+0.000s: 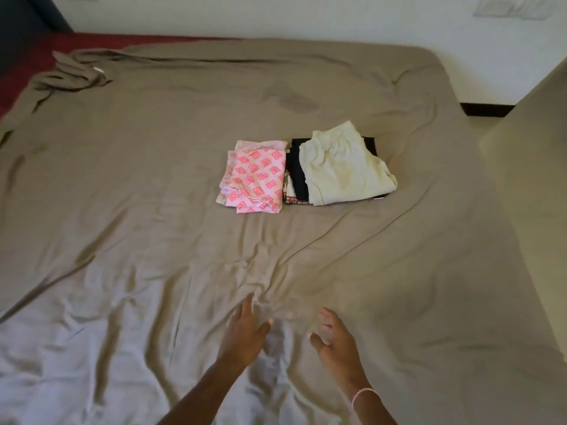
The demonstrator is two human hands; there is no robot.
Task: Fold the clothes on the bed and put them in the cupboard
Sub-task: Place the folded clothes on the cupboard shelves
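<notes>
Both forearms are cut off by the bottom edge, elbows out of view. Left hand [245, 329]: fingers straight and a bit apart, thumb out, holding nothing. Right hand [334, 337] just beside it, palm turned inward, fingers loosely spread, holding nothing. Both are motion-blurred, so can't tell whether the fingertips touch the sheet [138, 271] or hang just over it. Thin pink-white bracelet [363, 394] on the right wrist. The sheet is taupe and wrinkled, with creases gathering right in front of the hands

Folded clothes lie well ahead of both hands, no contact. Pink patterned stack [254, 179] is straight ahead of the left hand, folded in several layers, count unclear. Touching its right side, ahead of the right hand, a pale yellow garment [343, 170] lies on top of a black garment [299, 173], mostly hidden, only its left strip and far right corner showing. Under that is a patterned piece [291, 201], just an edge visible, can't tell what it is

Far beyond the left hand and off to its left, a bunched corner [70, 72] of the sheet, with a red cover [36, 47] behind it. Off to the right of the right hand is a beige panel [537, 148], cut off by the frame edge, can't tell what it is. White wall [276, 16] at the back
</notes>
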